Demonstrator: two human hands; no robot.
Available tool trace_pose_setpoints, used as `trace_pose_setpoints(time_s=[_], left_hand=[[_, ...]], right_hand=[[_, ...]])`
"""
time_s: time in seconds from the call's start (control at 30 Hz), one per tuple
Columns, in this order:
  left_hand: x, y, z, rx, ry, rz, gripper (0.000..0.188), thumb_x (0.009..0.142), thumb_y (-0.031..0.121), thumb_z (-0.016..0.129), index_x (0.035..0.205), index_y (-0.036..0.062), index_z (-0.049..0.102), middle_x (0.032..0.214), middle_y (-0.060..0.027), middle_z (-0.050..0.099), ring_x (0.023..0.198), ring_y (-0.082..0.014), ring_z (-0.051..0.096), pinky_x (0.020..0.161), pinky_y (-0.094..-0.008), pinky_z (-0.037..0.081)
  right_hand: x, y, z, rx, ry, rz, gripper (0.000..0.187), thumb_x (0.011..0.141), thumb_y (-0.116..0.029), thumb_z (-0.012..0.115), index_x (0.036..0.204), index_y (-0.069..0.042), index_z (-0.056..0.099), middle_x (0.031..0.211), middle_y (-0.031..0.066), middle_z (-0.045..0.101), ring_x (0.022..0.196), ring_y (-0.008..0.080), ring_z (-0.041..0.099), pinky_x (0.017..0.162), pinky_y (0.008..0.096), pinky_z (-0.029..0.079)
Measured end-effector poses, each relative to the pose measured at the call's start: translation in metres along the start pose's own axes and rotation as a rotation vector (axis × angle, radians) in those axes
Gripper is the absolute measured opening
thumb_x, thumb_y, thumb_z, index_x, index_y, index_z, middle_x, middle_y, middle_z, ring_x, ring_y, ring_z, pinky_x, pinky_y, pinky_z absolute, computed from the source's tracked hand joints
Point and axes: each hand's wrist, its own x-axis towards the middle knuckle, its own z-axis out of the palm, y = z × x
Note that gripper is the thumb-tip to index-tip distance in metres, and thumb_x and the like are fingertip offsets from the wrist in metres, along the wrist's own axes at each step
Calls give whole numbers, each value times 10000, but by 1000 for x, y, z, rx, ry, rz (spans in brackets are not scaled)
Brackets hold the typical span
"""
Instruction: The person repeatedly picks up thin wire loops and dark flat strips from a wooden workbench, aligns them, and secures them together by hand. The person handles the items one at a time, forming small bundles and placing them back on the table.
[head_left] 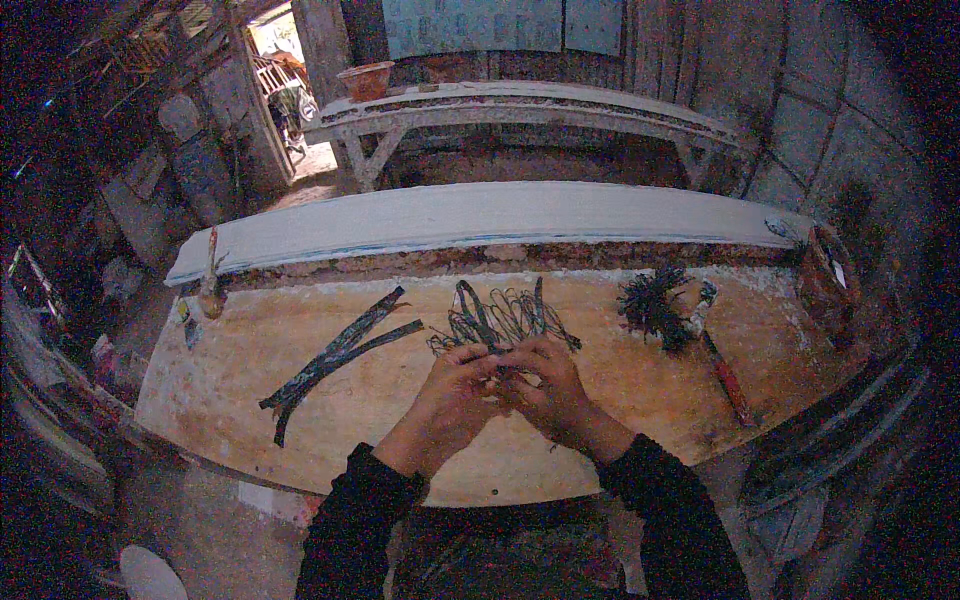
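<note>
My left hand (447, 405) and my right hand (552, 393) meet above the near middle of a wooden tabletop (500, 470). Their fingers are closed together on the near end of a bundle of dark looped strands (490, 318). Thin loops and a few wider strips fan out from it toward the far side. The gripped end is mostly hidden behind my fingers. To the left, several flat dark strips (340, 360) lie crossed on the wood. A tuft of dark strands (655, 308) rests to the right.
Beside the tuft lies a red-handled tool (725, 378). A brush-like tool (211, 295) is at the far left, and a brown container (828, 285) at the right edge. A long white board (490, 215) borders the table's far side. Behind stands a bench (530, 105) with a bowl (367, 82).
</note>
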Motion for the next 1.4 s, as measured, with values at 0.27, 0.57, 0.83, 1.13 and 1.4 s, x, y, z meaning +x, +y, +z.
trace_pose_setpoints(time_s=[0.27,0.57,0.83,1.13,1.4], left_hand=[[9,-5,-13,45,-24,-67,73,842,110,609,889,71,569,800,-56,613,676,-204,611,582,-431,538],[3,-8,0,-63,6,-73,117,823,120,633,911,69,574,821,-73,604,678,-216,594,574,-446,526],[17,-25,-10,-77,19,16,97,840,71,620,922,77,570,873,-67,621,698,-193,574,566,-377,500],[2,-6,4,35,117,37,64,835,101,649,844,72,593,805,-37,605,645,-120,523,583,-288,471],[38,-27,-53,656,54,477,176,825,132,674,939,46,570,857,-31,621,794,-122,596,623,-263,500]], right_hand=[[-4,3,-1,-87,32,-114,186,688,-70,717,850,-62,627,828,93,591,774,263,586,700,361,456],[-9,0,14,593,162,656,90,805,-58,627,834,-59,542,776,31,582,753,150,575,681,290,461],[-15,37,24,943,183,825,73,836,-52,567,859,-68,499,831,13,561,703,93,533,547,237,481],[-3,7,14,1048,70,916,156,851,-35,596,1000,2,620,920,91,624,845,179,605,680,353,579],[-11,21,23,820,-18,791,106,863,-69,597,954,-16,586,956,90,625,870,178,605,750,328,536]])
